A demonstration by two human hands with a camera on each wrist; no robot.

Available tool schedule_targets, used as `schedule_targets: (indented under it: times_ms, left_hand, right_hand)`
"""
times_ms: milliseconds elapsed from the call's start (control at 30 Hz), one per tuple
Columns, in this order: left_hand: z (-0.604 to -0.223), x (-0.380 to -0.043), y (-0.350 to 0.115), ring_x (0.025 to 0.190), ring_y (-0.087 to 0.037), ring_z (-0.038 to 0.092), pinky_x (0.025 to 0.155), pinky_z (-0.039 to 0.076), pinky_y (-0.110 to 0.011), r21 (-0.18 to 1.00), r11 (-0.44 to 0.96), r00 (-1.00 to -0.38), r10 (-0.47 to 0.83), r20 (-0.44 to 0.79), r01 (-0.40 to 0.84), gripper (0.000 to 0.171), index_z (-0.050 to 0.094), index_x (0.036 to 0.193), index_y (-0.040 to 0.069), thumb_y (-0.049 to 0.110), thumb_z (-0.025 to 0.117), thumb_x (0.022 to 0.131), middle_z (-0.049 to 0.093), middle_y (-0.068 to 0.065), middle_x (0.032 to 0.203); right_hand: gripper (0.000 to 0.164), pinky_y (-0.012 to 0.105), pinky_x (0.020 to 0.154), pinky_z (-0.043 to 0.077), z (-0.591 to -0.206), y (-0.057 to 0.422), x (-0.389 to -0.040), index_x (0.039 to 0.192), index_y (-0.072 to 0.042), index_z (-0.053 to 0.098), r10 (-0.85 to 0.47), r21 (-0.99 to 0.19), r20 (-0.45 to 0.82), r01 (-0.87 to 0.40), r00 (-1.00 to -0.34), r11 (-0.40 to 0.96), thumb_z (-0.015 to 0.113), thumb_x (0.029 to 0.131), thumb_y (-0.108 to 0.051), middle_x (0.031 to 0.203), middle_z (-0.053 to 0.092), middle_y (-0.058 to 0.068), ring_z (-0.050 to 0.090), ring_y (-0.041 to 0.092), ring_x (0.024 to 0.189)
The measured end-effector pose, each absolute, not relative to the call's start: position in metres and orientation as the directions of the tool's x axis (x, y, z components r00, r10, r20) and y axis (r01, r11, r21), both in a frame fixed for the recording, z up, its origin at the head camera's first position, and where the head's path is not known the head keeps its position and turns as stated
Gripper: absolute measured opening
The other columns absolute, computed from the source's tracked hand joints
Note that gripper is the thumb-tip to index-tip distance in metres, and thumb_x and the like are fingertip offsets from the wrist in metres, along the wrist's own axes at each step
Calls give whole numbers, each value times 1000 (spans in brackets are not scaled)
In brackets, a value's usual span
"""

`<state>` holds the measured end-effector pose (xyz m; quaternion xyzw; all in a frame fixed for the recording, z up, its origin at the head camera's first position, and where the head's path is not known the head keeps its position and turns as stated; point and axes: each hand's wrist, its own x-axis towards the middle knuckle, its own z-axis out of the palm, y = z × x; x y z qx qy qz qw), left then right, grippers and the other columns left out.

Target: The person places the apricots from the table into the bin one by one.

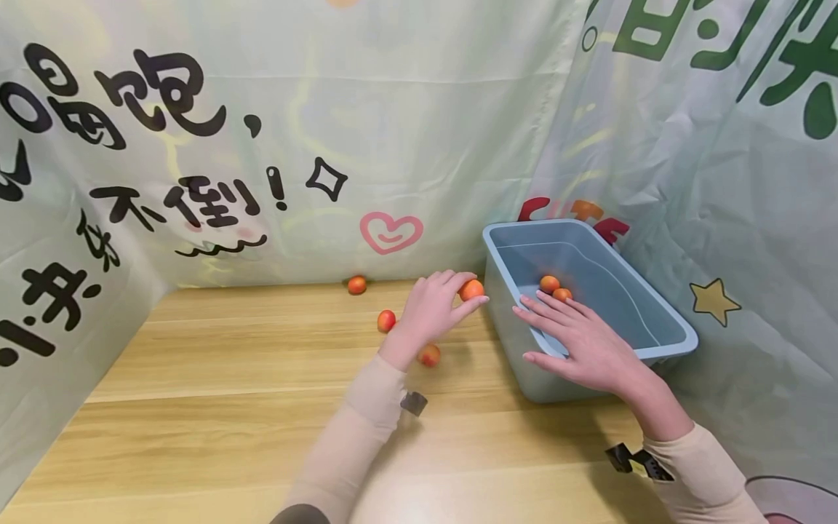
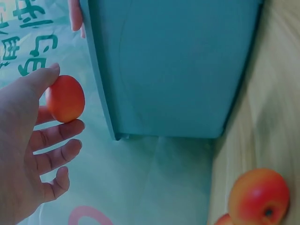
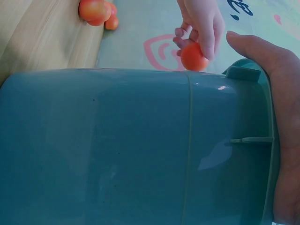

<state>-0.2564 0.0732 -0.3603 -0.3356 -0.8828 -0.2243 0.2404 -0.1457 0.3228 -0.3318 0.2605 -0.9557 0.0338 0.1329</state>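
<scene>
My left hand (image 1: pixel 428 309) pinches a small round orange-red fruit (image 1: pixel 472 290) between thumb and fingers, just left of the blue plastic tub (image 1: pixel 513 320). In the left wrist view the fruit (image 2: pixel 65 98) sits at the fingertips, with the lower fingers loosely bent. My right hand (image 1: pixel 579 338) lies across the tub's near-left rim, fingers straight and reaching over the inside. Two similar fruits, an upper one (image 1: pixel 549 284) and a lower one (image 1: pixel 561 295), lie inside the tub, just beyond the right fingertips.
Three more fruits are on the wooden table (image 1: pixel 216 378): one by the back curtain (image 1: pixel 356 284), one left of my left wrist (image 1: pixel 386 320), and one beside that wrist (image 1: pixel 428 355). Printed cloth (image 1: pixel 406 131) hangs behind and on both sides.
</scene>
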Motion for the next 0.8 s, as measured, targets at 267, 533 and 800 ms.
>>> schedule_targets:
  times_ms: [267,533,800]
  left_hand:
    - [-351,-264,83,96,-15,61,74,48,-29,273,672,-679,465,567,688,53,60,130,22,59,55,92,66,4,109]
    - [-343,-273,96,99,-16,63,77,50,-30,283,649,-664,469,582,706,53,57,134,21,54,59,92,66,2,114]
    - [-338,-281,110,106,-18,62,85,52,-33,316,628,-676,489,551,711,53,54,137,21,47,62,92,64,1,124]
  right_hand:
    - [71,52,110,29,-332,323,-146,148,-31,41,-493,15,279,-510,-824,860,64,86,-55,155,41,3,37,29,144]
    - [70,53,111,29,-331,323,-146,148,-28,43,-495,13,275,-511,-824,859,64,86,-55,155,41,4,38,30,143]
    - [70,54,111,30,-332,323,-145,147,-29,43,-487,13,280,-504,-827,864,64,86,-56,154,42,4,38,30,143]
